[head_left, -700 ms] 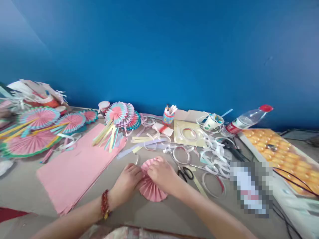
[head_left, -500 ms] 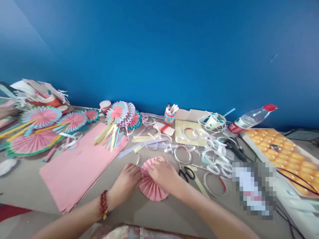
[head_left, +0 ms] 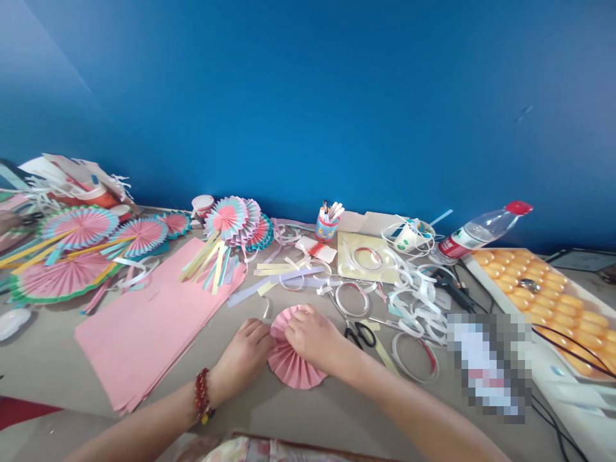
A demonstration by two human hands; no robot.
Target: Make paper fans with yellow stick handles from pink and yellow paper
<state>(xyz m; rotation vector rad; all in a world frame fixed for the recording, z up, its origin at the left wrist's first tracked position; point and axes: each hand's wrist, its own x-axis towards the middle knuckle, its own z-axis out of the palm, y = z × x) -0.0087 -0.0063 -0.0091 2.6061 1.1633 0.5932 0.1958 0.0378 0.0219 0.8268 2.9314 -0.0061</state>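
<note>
A round pink pleated paper rosette (head_left: 299,372) lies on the grey table in front of me, its folds fanned out from the middle. My left hand (head_left: 248,353), with a red bead bracelet on the wrist, has its curled fingers closed at the rosette's left edge. Reaching over the upper part, my right hand (head_left: 315,335) is closed on the pleats, and its fingertips are partly hidden. Black-handled scissors (head_left: 360,334) lie just right of my right hand. A stack of pink paper (head_left: 154,327) is left of my left hand.
Finished paper rosettes (head_left: 79,231) with ribbon tails lie at the left and back. Rolls of white strip (head_left: 352,299), a pen cup (head_left: 327,226), a glue gun (head_left: 455,289) and a tilted bottle (head_left: 474,237) stand or lie at the back and right. Another person's hand (head_left: 9,221) shows far left.
Both hands stay on the rosette with almost no shift. The view has moved very slightly; nothing has been let go or picked up.
</note>
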